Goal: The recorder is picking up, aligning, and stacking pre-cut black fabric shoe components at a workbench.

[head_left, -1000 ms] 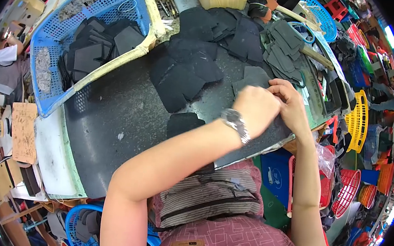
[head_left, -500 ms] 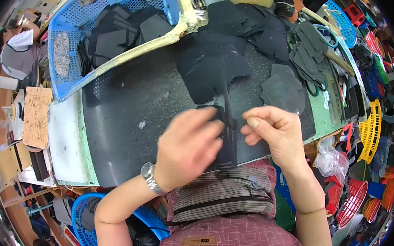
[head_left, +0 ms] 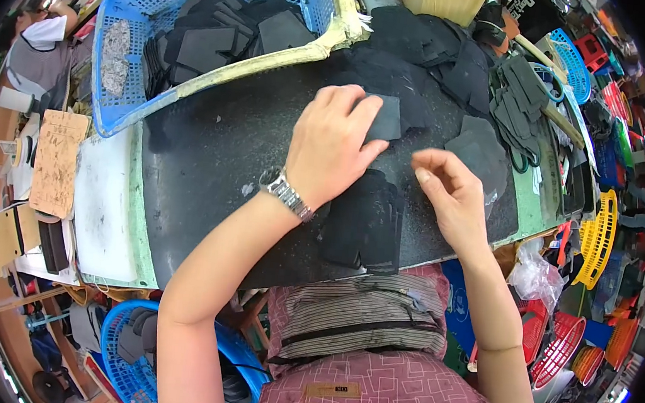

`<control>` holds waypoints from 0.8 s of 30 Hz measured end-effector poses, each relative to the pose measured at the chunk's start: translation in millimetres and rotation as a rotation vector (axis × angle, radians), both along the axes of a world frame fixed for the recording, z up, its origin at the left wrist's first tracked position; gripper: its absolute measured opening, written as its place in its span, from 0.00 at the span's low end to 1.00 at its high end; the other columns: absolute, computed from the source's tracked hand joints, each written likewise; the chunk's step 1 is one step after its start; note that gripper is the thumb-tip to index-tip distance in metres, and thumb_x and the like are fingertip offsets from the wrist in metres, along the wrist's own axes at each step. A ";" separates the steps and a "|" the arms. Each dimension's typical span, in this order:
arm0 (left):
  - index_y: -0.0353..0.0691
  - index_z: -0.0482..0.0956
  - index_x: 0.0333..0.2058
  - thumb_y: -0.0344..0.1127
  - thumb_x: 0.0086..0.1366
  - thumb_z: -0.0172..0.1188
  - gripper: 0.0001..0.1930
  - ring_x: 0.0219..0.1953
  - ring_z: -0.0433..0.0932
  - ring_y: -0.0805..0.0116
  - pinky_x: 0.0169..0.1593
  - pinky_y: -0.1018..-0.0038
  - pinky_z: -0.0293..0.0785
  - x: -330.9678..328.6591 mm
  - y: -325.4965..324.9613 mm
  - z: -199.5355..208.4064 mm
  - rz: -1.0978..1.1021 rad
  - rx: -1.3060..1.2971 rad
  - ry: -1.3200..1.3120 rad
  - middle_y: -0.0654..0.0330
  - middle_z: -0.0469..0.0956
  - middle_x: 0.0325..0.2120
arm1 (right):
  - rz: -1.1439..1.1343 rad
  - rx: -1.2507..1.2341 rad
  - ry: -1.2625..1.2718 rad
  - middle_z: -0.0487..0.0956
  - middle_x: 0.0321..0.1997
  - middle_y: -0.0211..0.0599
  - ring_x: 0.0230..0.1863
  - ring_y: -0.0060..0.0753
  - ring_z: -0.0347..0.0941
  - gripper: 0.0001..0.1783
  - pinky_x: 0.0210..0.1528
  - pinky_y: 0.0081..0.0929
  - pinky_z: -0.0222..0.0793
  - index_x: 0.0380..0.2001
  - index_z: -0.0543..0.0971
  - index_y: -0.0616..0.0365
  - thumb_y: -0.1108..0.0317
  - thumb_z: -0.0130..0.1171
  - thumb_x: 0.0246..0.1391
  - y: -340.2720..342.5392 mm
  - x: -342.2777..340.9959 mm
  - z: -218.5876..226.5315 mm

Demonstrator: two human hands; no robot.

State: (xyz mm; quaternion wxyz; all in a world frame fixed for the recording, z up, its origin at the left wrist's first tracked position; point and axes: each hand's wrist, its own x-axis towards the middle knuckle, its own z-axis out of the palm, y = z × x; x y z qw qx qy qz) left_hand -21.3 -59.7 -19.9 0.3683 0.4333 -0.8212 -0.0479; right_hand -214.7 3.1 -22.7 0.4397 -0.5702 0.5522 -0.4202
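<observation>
Panel dark grey, flat, straight-edged; left hand over it, grip unclear; right hand curled, fingertips apart.

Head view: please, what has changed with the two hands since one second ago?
The left hand has moved away from the right hand, leftward across the dark mat. Its fingers now reach a dark grey piece; whether they grip it is unclear. The right hand shows nothing held. The blue basket and overlapping grey pieces stayed; the view itself shifted.
</observation>
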 end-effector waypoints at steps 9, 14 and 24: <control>0.35 0.78 0.42 0.31 0.64 0.54 0.10 0.31 0.72 0.81 0.36 0.81 0.70 26.5 0.5 0.9 0.095 0.472 0.735 0.67 0.77 0.28 | 0.152 -0.194 0.457 0.78 0.46 0.36 0.50 0.34 0.71 0.23 0.50 0.30 0.68 0.53 0.70 0.53 0.73 0.56 0.52 -40.6 0.7 2.9; 0.32 0.77 0.42 0.29 0.66 0.53 0.09 0.31 0.73 0.82 0.36 0.83 0.70 24.2 56.5 35.6 -0.070 0.818 0.848 0.69 0.77 0.29 | 0.230 0.111 -0.466 0.78 0.46 0.34 0.49 0.28 0.71 0.23 0.53 0.27 0.66 0.51 0.72 0.59 0.70 0.61 0.51 -11.2 23.7 28.6; 0.34 0.80 0.39 0.26 0.62 0.57 0.08 0.31 0.79 0.72 0.35 0.79 0.73 22.4 89.3 25.2 0.021 0.646 0.634 0.55 0.81 0.31 | -0.052 0.215 -0.202 0.77 0.21 0.27 0.22 0.15 0.71 0.06 0.28 0.14 0.70 0.28 0.80 0.63 0.72 0.58 0.55 32.5 0.2 29.8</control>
